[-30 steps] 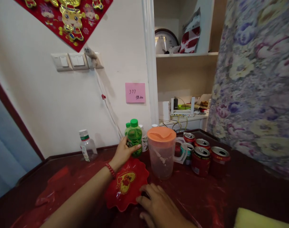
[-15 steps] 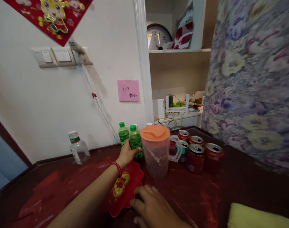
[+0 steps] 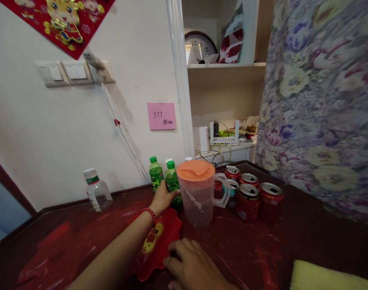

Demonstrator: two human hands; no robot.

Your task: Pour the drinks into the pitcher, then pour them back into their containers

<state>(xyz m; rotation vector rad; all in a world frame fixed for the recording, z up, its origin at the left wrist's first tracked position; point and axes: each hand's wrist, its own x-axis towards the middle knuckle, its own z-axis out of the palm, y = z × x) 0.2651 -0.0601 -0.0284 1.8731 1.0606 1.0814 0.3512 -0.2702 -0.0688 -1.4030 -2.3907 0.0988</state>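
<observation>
My left hand (image 3: 164, 199), with a red bead bracelet, is wrapped round the front green-capped plastic bottle (image 3: 172, 181), which stands upright beside the pitcher. A second green-capped bottle (image 3: 156, 173) is just left of it. Under my left forearm lies a red scalloped tray (image 3: 167, 233) with a gold and red print. My right hand (image 3: 191, 262) rests low by the tray's right edge, fingers bent and thumb apart, with no held thing visible. Between the bottles and the cans stands a clear pitcher (image 3: 197, 205) with an orange lid.
Several drink cans (image 3: 247, 201) stand right of the pitcher. A clear bottle (image 3: 97, 193) with a white cap stands by the wall at left. A yellow cloth (image 3: 325, 276) lies at the front right. Behind are a shelf with a router (image 3: 224, 139) and a floral curtain (image 3: 317, 100).
The view has shifted slightly. My left hand stays on the front green bottle, which sits a touch lower in view. My right hand remains beside the tray.
</observation>
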